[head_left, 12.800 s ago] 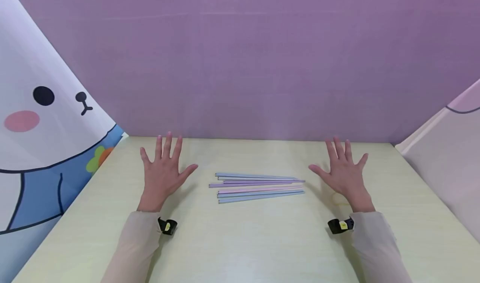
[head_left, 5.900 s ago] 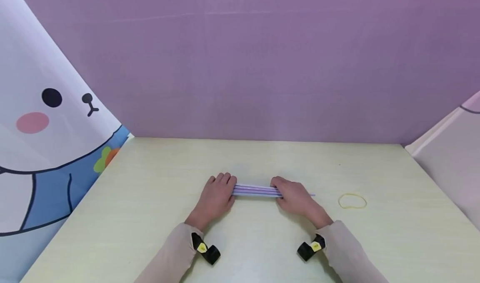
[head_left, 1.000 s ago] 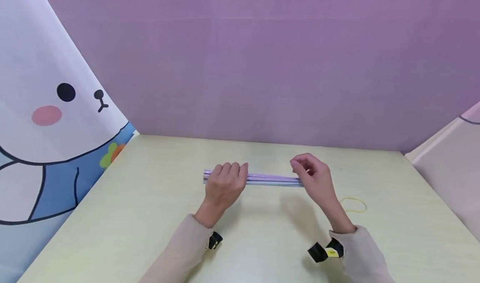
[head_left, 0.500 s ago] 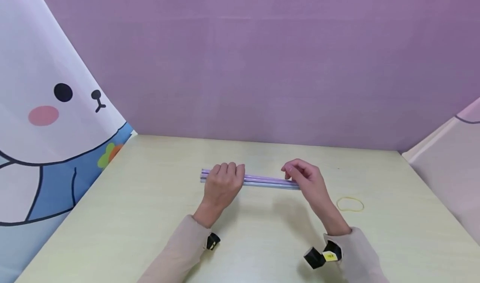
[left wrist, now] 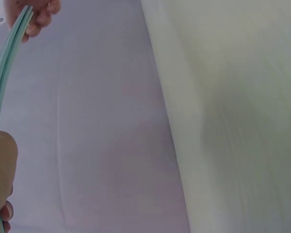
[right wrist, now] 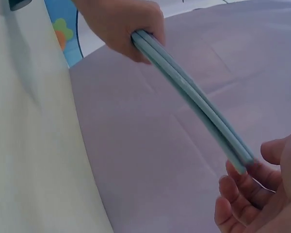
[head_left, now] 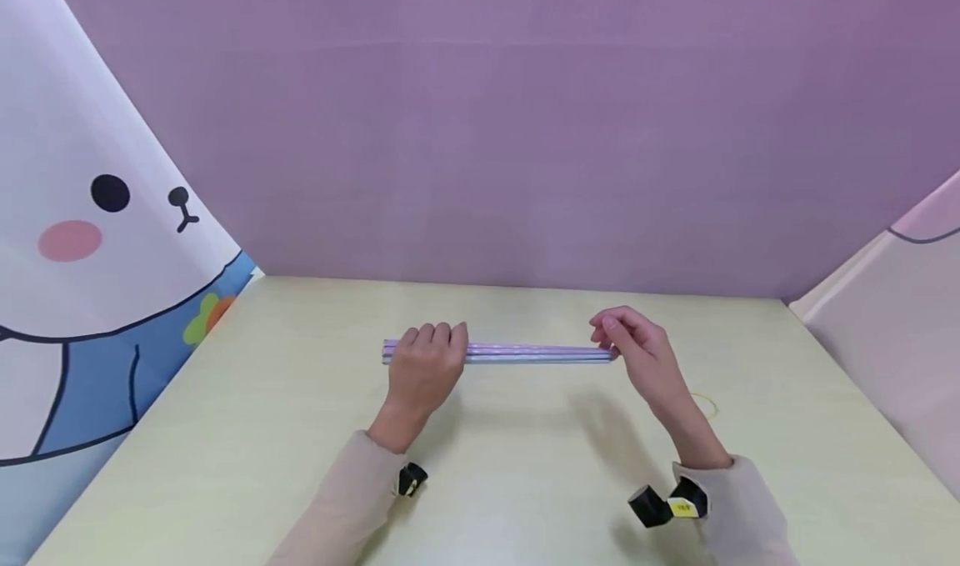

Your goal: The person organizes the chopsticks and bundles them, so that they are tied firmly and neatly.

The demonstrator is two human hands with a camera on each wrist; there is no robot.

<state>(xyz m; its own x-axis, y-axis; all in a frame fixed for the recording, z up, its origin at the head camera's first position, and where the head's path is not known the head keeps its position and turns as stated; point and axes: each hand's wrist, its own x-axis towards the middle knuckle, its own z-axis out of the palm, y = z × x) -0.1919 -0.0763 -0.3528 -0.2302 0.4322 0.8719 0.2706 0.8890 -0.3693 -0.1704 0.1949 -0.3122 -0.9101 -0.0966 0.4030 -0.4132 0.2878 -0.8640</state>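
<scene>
A bundle of several pastel chopsticks (head_left: 536,353), lilac and light blue, is held level above the table, its narrower ends pointing right. My left hand (head_left: 427,366) grips it near the thicker ends, fingers wrapped round. At the narrow tips is my right hand (head_left: 641,353), with loosely bent fingers touching the ends and the thumb apart from them. In the right wrist view, the chopsticks (right wrist: 194,97) run from the left fist (right wrist: 128,24) to the right fingers (right wrist: 242,194). The left wrist view shows only a part of the bundle (left wrist: 7,68).
A yellow rubber band (head_left: 708,403) lies on the pale table (head_left: 525,483), partly hidden behind the right forearm. A purple backdrop (head_left: 510,132) rises at the table's far edge. Printed cloth panels (head_left: 112,299) stand at the sides.
The loose chopsticks on the table were gathered into a bundle by both hands, then lifted. Within the last second my right hand shifted left, then back right to the tips; the left keeps its grip.
</scene>
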